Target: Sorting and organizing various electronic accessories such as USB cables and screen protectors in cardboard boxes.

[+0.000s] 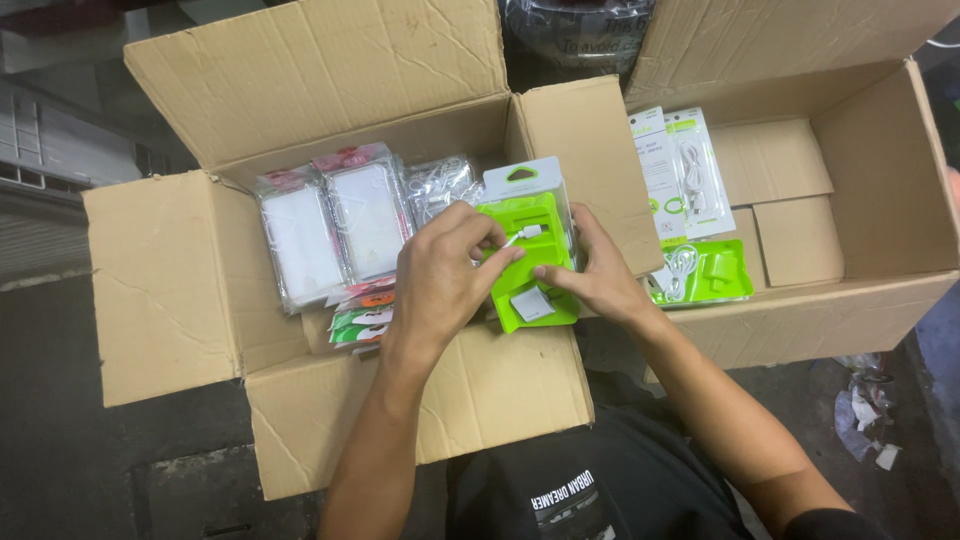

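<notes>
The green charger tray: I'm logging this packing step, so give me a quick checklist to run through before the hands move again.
1. Green charger tray held by both hands: ok.
2. Left hand pinching the white cable plug: ok.
3. Right hand steadying the tray's right edge: ok.
4. White adapter seated in the tray: ok.
5. Plug fully seated: cannot tell.
6. Left box open below: ok.

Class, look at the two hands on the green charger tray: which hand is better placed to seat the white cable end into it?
The left hand, probably: its fingertips already pinch the white cable end, while the right hand steadies the green tray.
</notes>
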